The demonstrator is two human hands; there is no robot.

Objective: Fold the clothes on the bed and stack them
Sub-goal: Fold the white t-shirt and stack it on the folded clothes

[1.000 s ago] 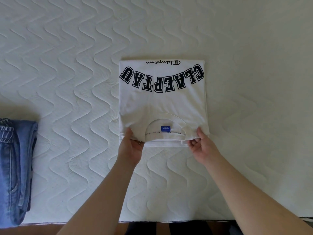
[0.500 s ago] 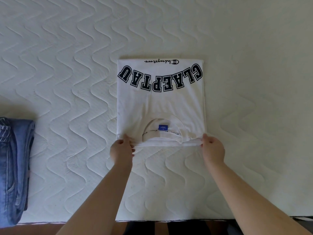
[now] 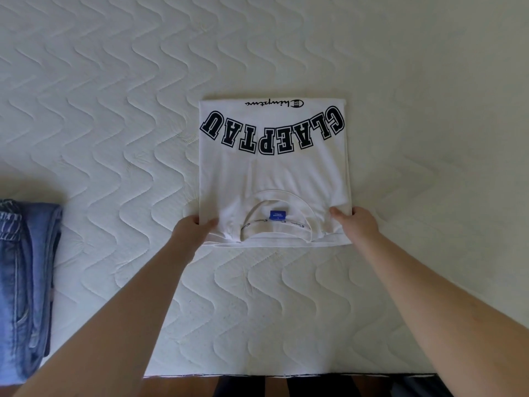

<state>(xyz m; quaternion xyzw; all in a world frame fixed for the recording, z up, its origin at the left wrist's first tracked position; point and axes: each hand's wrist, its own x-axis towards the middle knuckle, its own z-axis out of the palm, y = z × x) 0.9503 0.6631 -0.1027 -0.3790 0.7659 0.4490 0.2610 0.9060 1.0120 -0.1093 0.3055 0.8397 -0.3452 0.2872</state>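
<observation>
A white T-shirt [image 3: 274, 173] with black block letters lies folded into a rectangle in the middle of the bed, its collar and blue neck label toward me. My left hand [image 3: 192, 231] pinches the near left corner, thumb on top of the cloth. My right hand [image 3: 354, 222] pinches the near right corner the same way. Folded blue jeans [image 3: 25, 287] lie at the left edge of the view, apart from the shirt.
The white quilted mattress [image 3: 114, 110] stretches all around the shirt. Its near edge [image 3: 286, 375] runs along the bottom of the view, with dark floor below it.
Both hands moved outward from the collar to the near corners of the shirt and now pinch them, thumbs on top. The shirt stays flat in the same place.
</observation>
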